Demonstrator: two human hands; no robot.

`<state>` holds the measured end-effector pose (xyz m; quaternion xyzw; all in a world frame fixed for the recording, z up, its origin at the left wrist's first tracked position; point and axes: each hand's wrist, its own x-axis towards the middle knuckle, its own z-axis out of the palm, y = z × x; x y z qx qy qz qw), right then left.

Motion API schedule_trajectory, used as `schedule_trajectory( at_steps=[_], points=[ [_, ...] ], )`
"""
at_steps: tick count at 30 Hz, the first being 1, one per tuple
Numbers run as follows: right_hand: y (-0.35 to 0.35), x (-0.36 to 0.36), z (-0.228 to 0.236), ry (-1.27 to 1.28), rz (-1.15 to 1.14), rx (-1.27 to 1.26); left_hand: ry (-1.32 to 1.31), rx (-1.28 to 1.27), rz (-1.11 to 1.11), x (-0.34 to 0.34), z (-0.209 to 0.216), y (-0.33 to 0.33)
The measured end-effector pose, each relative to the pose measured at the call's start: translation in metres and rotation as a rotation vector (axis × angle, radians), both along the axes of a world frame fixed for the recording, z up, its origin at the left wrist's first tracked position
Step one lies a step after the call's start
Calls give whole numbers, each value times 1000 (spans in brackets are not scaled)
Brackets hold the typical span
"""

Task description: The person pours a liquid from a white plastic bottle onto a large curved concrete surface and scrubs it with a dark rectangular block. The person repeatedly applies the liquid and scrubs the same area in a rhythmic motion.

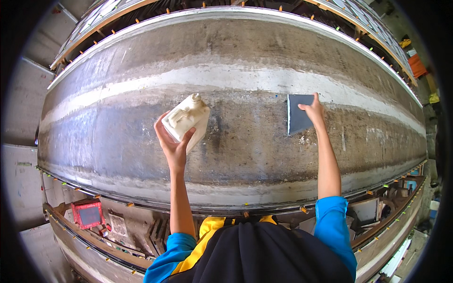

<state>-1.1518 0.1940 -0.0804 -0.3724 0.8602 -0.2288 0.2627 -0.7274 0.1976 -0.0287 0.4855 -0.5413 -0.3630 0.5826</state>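
Note:
My left hand (173,144) grips an off-white plastic jug (181,118) by its sides, thumb on the near face and fingers round the left. The jug's cap points away from me, and it is held over the left middle of the long table (255,155). To the right, my right hand (314,112) pinches a dark grey flat panel (298,118) at its right side. Its thumb lies on the panel's face, while the other fingers are mostly hidden behind. A pale strip runs down the panel's left edge. I cannot tell whether jug or panel touches the table.
A whitish band (226,78) crosses the stained tabletop. Small orange and green pegs line the table's edges. Behind it runs another long table (141,7). On the near side, a red-framed panel (88,214) and assorted boards lie below the table edge.

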Motion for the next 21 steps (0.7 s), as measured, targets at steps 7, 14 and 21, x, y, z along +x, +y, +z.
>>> schedule_trajectory(
  at_steps=[7, 14, 21],
  points=[
    [-35, 164, -3, -187, 504, -103, -138, -23, -59, -15, 14, -1],
    [38, -9, -16, 288, -164, -225, -384, 4, -111, -30, 25, 20],
    [95, 76, 22, -306, 291, -222, -844, -172, -193, -96, 37, 46]
  ],
)
